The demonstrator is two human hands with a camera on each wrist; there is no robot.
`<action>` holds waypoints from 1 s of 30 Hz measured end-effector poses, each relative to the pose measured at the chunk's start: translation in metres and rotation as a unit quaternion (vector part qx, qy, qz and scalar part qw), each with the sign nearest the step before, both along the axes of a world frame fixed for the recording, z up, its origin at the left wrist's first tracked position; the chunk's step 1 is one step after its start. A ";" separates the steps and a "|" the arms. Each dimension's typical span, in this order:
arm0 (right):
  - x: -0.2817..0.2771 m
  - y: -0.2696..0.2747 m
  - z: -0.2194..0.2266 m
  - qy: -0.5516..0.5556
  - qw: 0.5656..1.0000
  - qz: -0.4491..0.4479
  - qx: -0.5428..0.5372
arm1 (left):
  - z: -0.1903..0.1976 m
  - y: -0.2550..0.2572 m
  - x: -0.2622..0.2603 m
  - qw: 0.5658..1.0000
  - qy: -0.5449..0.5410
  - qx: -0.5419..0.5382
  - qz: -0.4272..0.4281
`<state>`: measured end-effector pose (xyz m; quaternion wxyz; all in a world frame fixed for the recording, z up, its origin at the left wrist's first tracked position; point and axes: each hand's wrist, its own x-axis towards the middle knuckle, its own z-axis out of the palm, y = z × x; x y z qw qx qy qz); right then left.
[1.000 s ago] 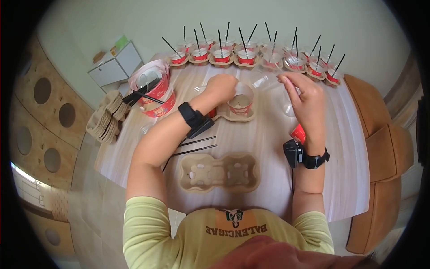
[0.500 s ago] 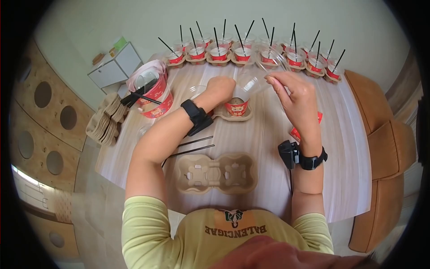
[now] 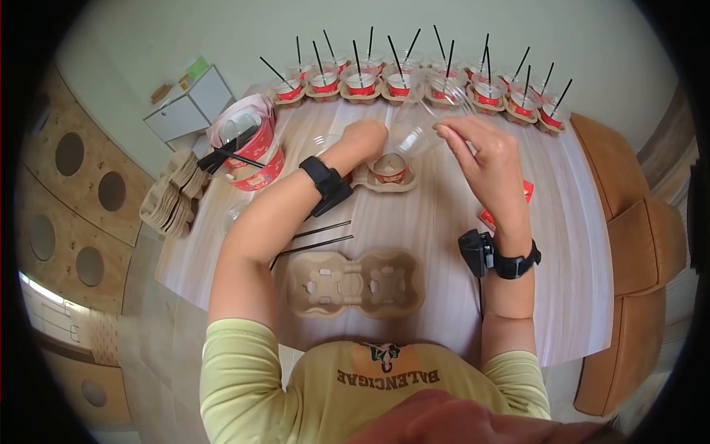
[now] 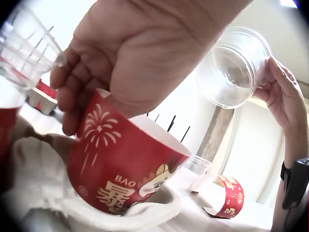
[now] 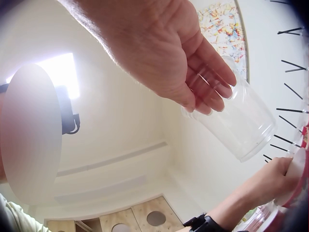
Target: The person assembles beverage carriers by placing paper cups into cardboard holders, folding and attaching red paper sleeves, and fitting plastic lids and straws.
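Note:
My left hand [image 3: 366, 140] pinches the upper edge of a red paper sleeve [image 4: 120, 159] that stands tilted in a compartment of the far cardboard cup holder [image 3: 396, 187]. Thumb and fingers of my right hand [image 3: 484, 152] grip a clear plastic cup [image 5: 236, 116] near its rim, raised above the table to the right of the sleeve. In the left wrist view the raised cup [image 4: 231, 72] is apart from the sleeve. Beside the sleeve, another clear cup [image 3: 323, 144] is partly hidden by my left arm.
Nearest me lies a two-compartment cardboard holder [image 3: 355, 285], with black straws [image 3: 318, 246] behind it. Filled holders [image 3: 361, 90] line the far edge. Left stand a red bucket [image 3: 259, 174] and stacked holders [image 3: 168, 207]. A loose red sleeve [image 3: 527, 192] lies right.
My right hand has moved left with the clear cup, closer to the left hand. The left hand stays at the sleeve, which now appears lower in the head view.

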<state>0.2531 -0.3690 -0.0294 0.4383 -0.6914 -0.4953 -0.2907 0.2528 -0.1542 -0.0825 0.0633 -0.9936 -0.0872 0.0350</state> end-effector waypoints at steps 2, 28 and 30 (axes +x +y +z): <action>0.000 0.000 -0.001 0.002 1.000 0.003 -0.001 | 0.005 -0.004 -0.003 1.000 0.025 0.000 0.006; 0.000 -0.001 -0.002 0.011 1.000 0.002 -0.006 | -0.026 -0.032 -0.052 0.982 -0.101 -0.014 -0.157; 0.001 -0.002 -0.001 0.014 1.000 -0.004 -0.009 | -0.032 -0.032 -0.051 0.988 -0.069 -0.025 -0.138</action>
